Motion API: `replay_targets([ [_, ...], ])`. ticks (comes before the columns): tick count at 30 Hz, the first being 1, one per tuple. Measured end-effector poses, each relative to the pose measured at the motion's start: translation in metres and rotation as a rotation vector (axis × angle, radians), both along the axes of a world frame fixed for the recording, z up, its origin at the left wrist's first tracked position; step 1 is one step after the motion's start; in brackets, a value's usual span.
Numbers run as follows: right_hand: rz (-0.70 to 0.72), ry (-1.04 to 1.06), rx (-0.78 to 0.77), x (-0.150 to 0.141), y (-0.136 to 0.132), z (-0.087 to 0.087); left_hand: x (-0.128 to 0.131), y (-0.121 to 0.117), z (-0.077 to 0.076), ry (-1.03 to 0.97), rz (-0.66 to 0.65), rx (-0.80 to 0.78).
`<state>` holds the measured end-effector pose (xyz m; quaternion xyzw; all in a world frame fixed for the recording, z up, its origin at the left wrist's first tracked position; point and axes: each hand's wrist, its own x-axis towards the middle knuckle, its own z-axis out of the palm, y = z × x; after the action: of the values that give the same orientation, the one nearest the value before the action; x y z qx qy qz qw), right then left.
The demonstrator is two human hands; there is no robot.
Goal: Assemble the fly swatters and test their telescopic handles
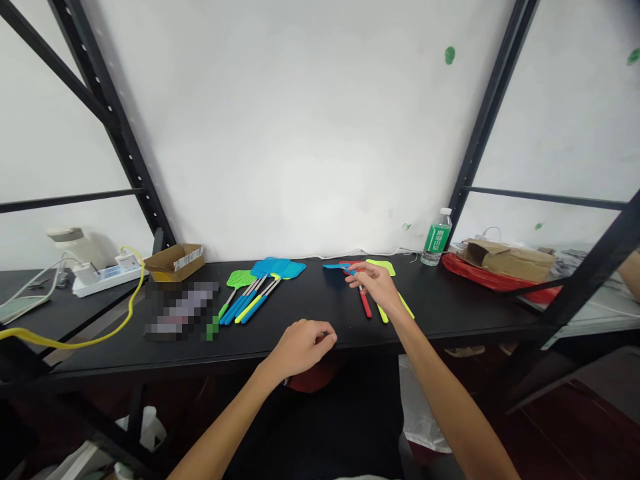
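Observation:
A blue fly swatter (333, 267) is pinched in the fingers of my right hand (374, 283), its flat head sticking out to the left above the black table. Under and beside that hand lie a red fly swatter (366, 303) and yellow-green fly swatters (383, 266), partly covered by the hand. My left hand (304, 343) rests at the table's front edge, fingers curled in, with nothing visible in it. To its upper left, several fly swatters lie fanned together: a green one (241, 278), blue ones (290, 269) and one with a yellow handle (246, 312).
A water bottle (437, 239) stands at the back right, near a torn cardboard box (510, 259) on red plastic (495, 280). At left are an open cardboard box (173, 265), a power strip (111, 279) and a yellow cable (131, 300). Black shelf posts (493, 100) flank the table (320, 300).

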<state>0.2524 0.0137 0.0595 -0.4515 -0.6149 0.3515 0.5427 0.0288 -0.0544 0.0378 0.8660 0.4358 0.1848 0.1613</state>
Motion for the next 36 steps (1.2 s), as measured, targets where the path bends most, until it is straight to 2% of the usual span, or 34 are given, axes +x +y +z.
replay_targets([
  [5,-0.038,-0.046,0.004,-0.001,0.004,-0.005,0.000,0.001,-0.001,0.004,-0.003,0.005],
  [8,0.018,-0.115,0.026,-0.001,0.002,-0.005,-0.001,0.001,-0.002,0.007,-0.003,0.010],
  [14,0.225,-0.454,-0.037,-0.003,-0.002,-0.010,-0.001,0.000,-0.001,0.017,0.003,0.014],
  [20,0.270,-0.666,-0.023,-0.004,0.000,-0.017,0.000,-0.002,0.002,0.021,-0.003,0.008],
  [24,0.237,-0.806,-0.018,-0.001,0.001,-0.017,0.000,-0.003,0.003,0.021,-0.001,0.004],
  [27,0.218,-0.842,-0.003,-0.001,-0.001,-0.016,0.000,-0.003,0.003,0.023,0.000,-0.002],
  [36,0.285,-0.894,0.014,-0.012,-0.004,-0.019,-0.001,-0.001,0.000,0.019,-0.008,0.010],
])
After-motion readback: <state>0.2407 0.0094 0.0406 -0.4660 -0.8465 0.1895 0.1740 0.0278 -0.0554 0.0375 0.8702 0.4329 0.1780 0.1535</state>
